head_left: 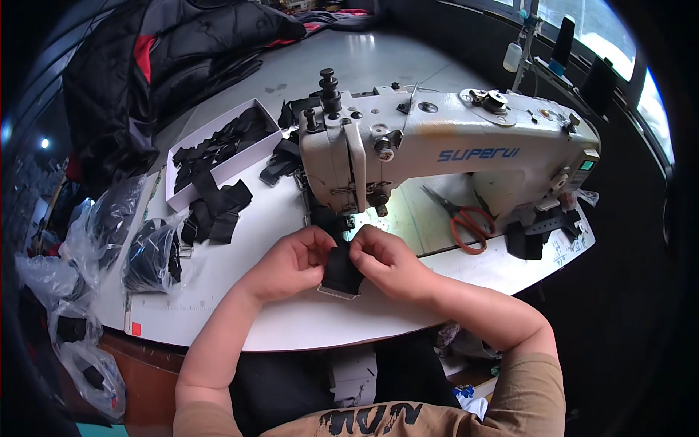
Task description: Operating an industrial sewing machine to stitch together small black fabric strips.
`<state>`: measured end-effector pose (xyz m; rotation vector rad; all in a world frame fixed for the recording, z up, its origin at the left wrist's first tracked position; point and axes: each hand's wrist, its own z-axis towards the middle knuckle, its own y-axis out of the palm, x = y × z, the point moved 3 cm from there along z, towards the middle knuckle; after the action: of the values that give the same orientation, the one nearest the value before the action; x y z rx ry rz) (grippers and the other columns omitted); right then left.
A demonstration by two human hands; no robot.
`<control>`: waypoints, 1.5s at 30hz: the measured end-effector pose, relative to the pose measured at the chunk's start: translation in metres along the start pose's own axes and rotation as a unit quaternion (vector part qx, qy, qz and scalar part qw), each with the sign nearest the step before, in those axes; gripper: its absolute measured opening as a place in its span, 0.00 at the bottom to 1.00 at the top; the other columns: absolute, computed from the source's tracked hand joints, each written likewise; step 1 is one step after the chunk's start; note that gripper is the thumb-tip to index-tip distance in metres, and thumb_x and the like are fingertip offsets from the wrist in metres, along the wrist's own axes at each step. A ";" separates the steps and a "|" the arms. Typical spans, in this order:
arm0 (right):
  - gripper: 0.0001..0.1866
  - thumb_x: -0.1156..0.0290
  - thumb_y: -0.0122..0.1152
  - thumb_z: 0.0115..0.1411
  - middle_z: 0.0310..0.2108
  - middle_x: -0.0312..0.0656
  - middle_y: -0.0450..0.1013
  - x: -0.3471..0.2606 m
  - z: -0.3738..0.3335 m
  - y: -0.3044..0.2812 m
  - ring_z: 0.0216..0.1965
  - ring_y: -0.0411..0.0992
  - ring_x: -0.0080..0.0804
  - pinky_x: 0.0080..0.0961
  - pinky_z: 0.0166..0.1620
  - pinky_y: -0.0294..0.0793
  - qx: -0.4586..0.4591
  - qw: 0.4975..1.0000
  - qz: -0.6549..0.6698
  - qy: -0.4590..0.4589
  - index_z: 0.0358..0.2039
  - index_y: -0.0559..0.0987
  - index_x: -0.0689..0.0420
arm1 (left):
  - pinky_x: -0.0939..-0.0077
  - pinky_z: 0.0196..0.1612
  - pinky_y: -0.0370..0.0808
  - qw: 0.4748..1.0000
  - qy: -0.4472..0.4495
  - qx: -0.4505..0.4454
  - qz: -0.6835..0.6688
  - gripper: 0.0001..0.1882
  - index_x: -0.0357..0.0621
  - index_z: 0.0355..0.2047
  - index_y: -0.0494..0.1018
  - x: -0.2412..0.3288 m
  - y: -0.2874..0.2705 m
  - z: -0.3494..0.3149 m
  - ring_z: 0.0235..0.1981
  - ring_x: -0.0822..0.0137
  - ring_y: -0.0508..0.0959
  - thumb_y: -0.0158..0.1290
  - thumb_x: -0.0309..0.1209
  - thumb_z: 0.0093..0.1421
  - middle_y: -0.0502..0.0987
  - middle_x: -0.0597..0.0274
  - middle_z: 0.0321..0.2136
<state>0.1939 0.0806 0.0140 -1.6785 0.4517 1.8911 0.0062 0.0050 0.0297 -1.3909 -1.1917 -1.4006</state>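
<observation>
A black webbing strap [341, 268] with a flat metal buckle [338, 293] at its near end lies between my hands, just in front of the sewing machine's needle area [348, 221]. My left hand [295, 264] pinches the strap's left edge. On its right edge, the fingers of my right hand [389, 262] are closed. The strap's far end runs back toward the presser foot, where more black material shows. The white sewing machine [429, 131] stands over the table, its lamp lighting the bed.
Orange-handled scissors [470, 226] lie under the machine's arm. A white box [218, 153] of black strap pieces stands left, with loose straps [217, 211] beside it. Plastic bags [153, 255] sit at the left edge. Black padded fabric [196, 58] is heaped behind. More black pieces [528, 240] lie right.
</observation>
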 end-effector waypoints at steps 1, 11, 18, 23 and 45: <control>0.04 0.72 0.52 0.70 0.35 0.33 0.70 0.002 0.001 0.000 0.32 0.64 0.13 0.17 0.34 0.67 0.002 1.000 0.000 -0.001 0.37 0.70 0.59 | 0.79 0.46 0.76 1.000 0.000 -0.002 0.001 0.17 0.42 0.47 0.68 0.001 -0.001 0.000 0.44 0.74 0.78 0.55 0.16 0.59 0.76 0.66 0.41; 0.07 0.72 0.56 0.67 0.32 0.33 0.69 0.006 0.003 -0.002 0.30 0.70 0.18 0.18 0.30 0.72 0.020 0.995 0.093 0.039 0.40 0.69 0.58 | 0.77 0.37 0.79 0.995 -0.079 0.059 0.022 0.13 0.37 0.47 0.69 0.000 -0.002 0.003 0.35 0.72 0.80 0.57 0.20 0.63 0.77 0.60 0.40; 0.20 0.74 0.61 0.61 0.30 0.32 0.66 -0.014 0.003 0.000 0.27 0.66 0.18 0.15 0.24 0.58 -0.089 0.939 0.286 0.168 0.53 0.70 0.61 | 0.80 0.32 0.77 0.992 -0.057 0.066 0.085 0.06 0.38 0.36 0.72 -0.001 -0.008 -0.001 0.27 0.75 0.78 0.60 0.22 0.63 0.77 0.66 0.30; 0.16 0.71 0.65 0.64 0.29 0.31 0.69 -0.004 0.004 -0.001 0.22 0.63 0.16 0.14 0.24 0.59 -0.121 0.947 0.240 0.177 0.50 0.74 0.60 | 0.79 0.28 0.76 0.989 -0.062 0.090 0.101 0.09 0.41 0.33 0.71 0.002 -0.009 -0.001 0.26 0.76 0.77 0.62 0.25 0.62 0.77 0.66 0.28; 0.13 0.65 0.70 0.57 0.25 0.45 0.78 -0.005 0.002 0.000 0.26 0.77 0.32 0.29 0.32 0.75 0.097 0.956 -0.275 0.021 0.31 0.81 0.63 | 0.68 0.25 0.74 0.899 -0.041 0.217 0.378 0.16 0.38 0.27 0.73 -0.001 -0.001 0.005 0.19 0.64 0.78 0.64 0.38 0.61 0.76 0.59 0.18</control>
<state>0.1932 0.0808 0.0196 -1.5184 0.1515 1.3611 0.0063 0.0103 0.0286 -1.3702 -0.7941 -0.4966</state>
